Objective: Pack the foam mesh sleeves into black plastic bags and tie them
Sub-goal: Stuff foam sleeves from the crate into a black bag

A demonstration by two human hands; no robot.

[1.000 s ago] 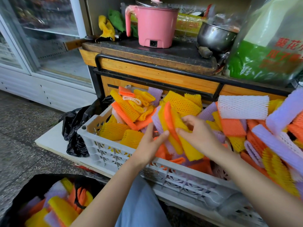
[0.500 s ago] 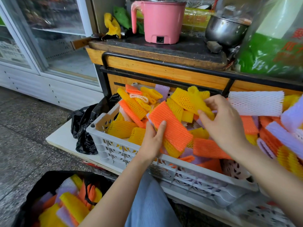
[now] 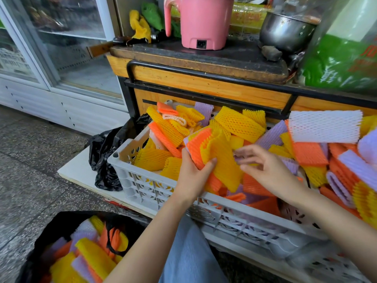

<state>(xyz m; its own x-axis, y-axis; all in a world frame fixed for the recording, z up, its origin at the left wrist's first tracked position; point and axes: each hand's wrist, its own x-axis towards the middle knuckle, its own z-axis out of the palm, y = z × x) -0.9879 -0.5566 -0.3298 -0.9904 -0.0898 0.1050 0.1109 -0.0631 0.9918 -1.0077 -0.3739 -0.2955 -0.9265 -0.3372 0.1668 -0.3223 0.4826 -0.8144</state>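
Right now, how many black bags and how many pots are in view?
Black bags: 2 (open bag, crumpled bag)
Pots: 2 (pink pot, steel pot)
Total: 4

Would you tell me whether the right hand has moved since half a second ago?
Yes: against the white crate, the right hand came down toward its near rim, closer to the left hand.

Head camera looks forward-down, close over the crate (image 3: 142, 184).
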